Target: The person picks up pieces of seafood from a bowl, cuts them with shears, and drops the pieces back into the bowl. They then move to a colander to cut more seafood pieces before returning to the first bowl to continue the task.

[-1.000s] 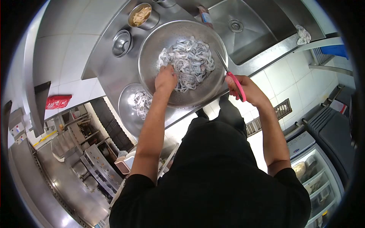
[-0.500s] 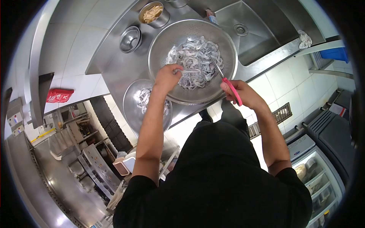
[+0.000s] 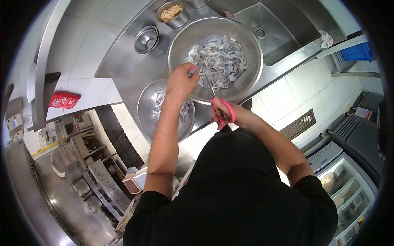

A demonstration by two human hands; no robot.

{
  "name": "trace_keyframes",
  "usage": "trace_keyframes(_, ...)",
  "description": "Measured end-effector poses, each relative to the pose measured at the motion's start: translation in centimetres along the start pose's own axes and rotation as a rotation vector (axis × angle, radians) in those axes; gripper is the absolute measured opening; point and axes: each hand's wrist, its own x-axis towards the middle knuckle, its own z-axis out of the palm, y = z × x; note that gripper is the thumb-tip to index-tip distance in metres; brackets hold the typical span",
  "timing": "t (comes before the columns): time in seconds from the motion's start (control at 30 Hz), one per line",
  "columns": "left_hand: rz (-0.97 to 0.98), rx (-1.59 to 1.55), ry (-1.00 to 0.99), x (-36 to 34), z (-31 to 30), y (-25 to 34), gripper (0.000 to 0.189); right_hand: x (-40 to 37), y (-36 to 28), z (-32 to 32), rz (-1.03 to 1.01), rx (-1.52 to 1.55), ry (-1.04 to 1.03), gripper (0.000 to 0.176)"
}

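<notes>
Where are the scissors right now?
In the head view, the scissors are in the right hand, their blades over the near part of the large metal bowl, just right of the left hand.

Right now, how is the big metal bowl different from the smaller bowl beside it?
The big bowl is wider than the smaller bowl. The big bowl holds a large heap of pale strips; the smaller bowl holds fewer. The scissors reach over the big bowl, while the left forearm crosses above the smaller bowl. Both are round and metal.
</notes>
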Motion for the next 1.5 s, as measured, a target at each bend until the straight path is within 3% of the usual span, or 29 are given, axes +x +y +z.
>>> trace_keyframes(0.23, -0.104, -0.107, -0.073, -3.0, -2.3, 0.0, 0.024, 4.3, 0.3, 2.4, -0.010, 0.073, 0.080, 0.075)
trace_keyframes(0.43, -0.272, -0.431, -0.096, -6.3, -2.9, -3.7, 0.026, 5.0, -0.3, 4.2, -0.141, -0.111, 0.097, 0.068)
trace_keyframes(0.63, -0.231, -0.838, -0.111, -8.3, -3.9, -5.9, 0.042, 5.6, -0.5, 6.7, -0.133, -0.204, 0.032, 0.059)
trace_keyframes(0.73, -0.198, -0.928, 0.002, -9.4, -5.0, -5.2, 0.046, 5.7, -0.8, 7.6, -0.120, -0.230, 0.024, 0.059)
trace_keyframes(0.83, -0.248, -0.882, 0.025, -10.0, -4.6, -7.6, 0.055, 5.9, -1.5, 8.0, -0.064, -0.320, -0.028, 0.057)
trace_keyframes(0.93, -0.183, -0.811, 0.024, -11.1, -5.2, -8.4, 0.047, 5.9, -1.6, 8.6, -0.033, -0.337, -0.051, 0.058)
trace_keyframes(1.03, -0.167, -0.834, 0.010, -12.3, -6.9, -6.7, 0.026, 5.8, -1.5, 9.5, -0.046, -0.320, -0.051, 0.059)
trace_keyframes(1.13, -0.232, -0.958, -0.185, -12.6, -5.7, -9.2, 0.015, 6.0, -1.4, 9.9, -0.008, -0.332, -0.062, 0.060)
trace_keyframes(1.27, -0.188, -0.839, -0.174, -13.4, -4.4, -10.3, 0.018, 6.1, -2.3, 10.9, 0.010, -0.342, -0.067, 0.067)
trace_keyframes(1.37, -0.052, -0.716, -0.083, -14.2, -3.9, -9.9, 0.019, 6.9, -2.4, 10.6, 0.039, -0.340, -0.088, 0.072)
trace_keyframes(1.5, -0.106, -0.614, -0.108, -14.2, -2.4, -12.1, 0.021, 7.9, -1.7, 9.8, 0.075, -0.275, -0.137, 0.071)
